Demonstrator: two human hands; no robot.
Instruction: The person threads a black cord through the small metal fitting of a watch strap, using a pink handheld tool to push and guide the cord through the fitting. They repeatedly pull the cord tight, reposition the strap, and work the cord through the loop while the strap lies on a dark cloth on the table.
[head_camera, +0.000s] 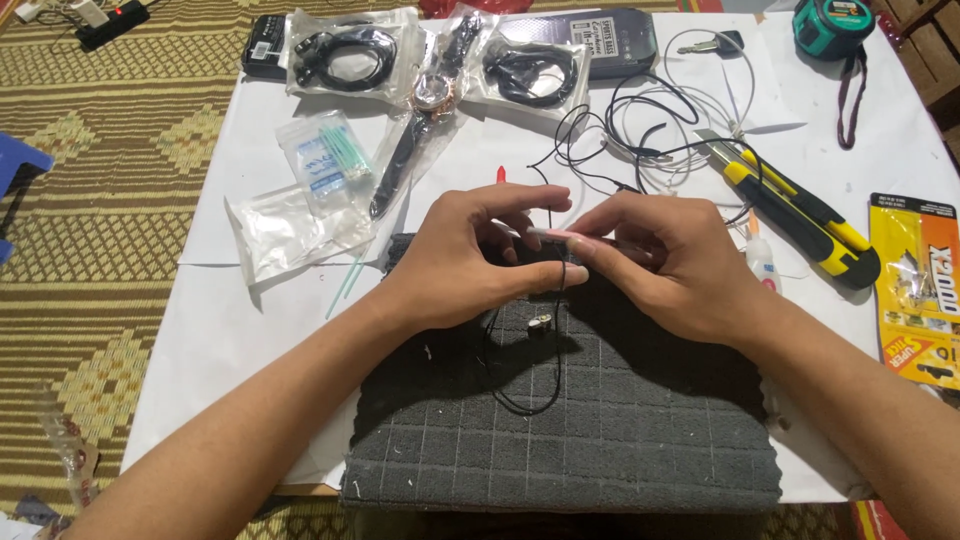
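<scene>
1. Grey towel (620, 420) is lying near on the white paper (250, 320), with both hands working above its far edge.
2. Left hand (470, 260) is pinching the thin black wire (555, 330) — fingers closed on it.
3. Right hand (670, 260) is gripping a slim pink-white stick (560, 235), tip meeting the wire.
4. Wire is looping down onto the towel, beside a small metal piece (541, 323).
5. Yellow utility knife (790, 205) is lying far right — well apart.

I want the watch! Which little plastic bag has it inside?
The middle bag of the three along the top. A watch with a round face and dark strap shows through it, while the left bag and right bag hold coiled black cables.
</scene>
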